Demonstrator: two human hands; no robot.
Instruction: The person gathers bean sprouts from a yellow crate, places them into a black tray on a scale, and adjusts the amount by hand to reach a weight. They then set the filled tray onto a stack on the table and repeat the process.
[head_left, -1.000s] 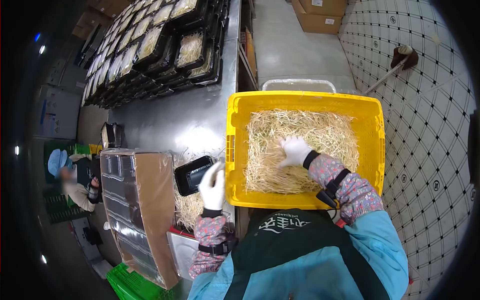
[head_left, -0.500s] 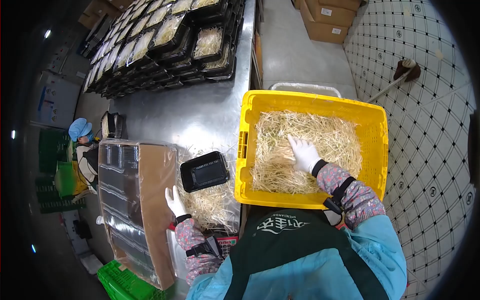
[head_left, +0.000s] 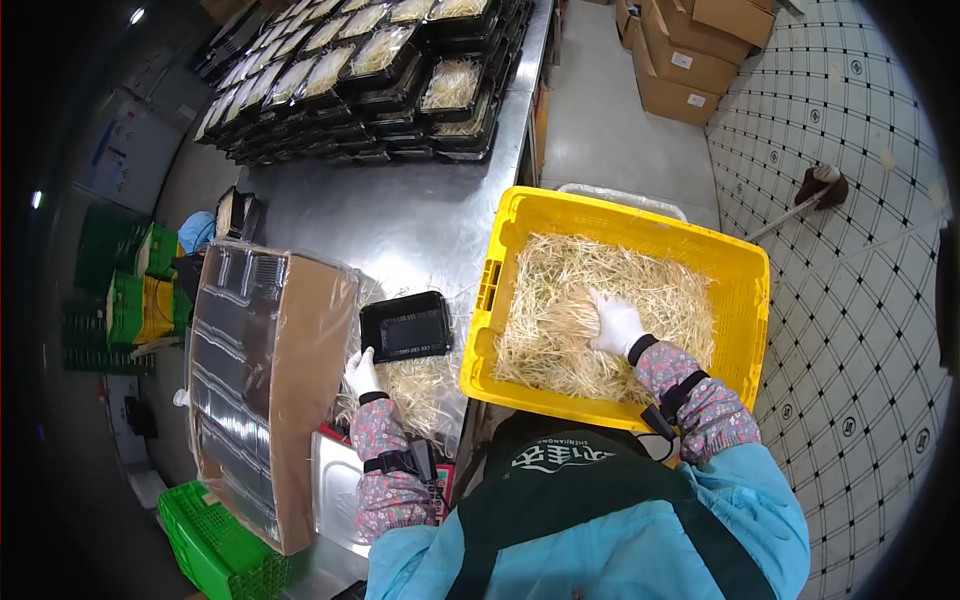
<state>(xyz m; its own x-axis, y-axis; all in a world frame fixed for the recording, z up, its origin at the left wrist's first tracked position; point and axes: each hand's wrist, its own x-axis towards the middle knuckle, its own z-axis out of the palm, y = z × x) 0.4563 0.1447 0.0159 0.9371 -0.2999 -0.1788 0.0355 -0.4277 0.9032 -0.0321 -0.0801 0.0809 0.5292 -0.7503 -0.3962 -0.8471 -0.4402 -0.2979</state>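
Note:
My gloved left hand is at the near left corner of a black plastic tray, its fingers pinching the rim. The tray has nothing in it and sits by loose bean sprouts on the steel table. In the yellow crate, my gloved right hand is closed around a bunch of the pale bean sprouts that fill it. Some of its fingertips are hidden among the sprouts.
Left of the tray stands a carton with nested clear plastic pieces. Stacked filled trays cover the table's far end. A green crate is at lower left. Brown boxes stand beyond the aisle. Another person's blue cap shows at left.
My left hand has come up to the black tray and taken its rim. My right hand has closed in the sprouts. The whole view has shifted and turned a little.

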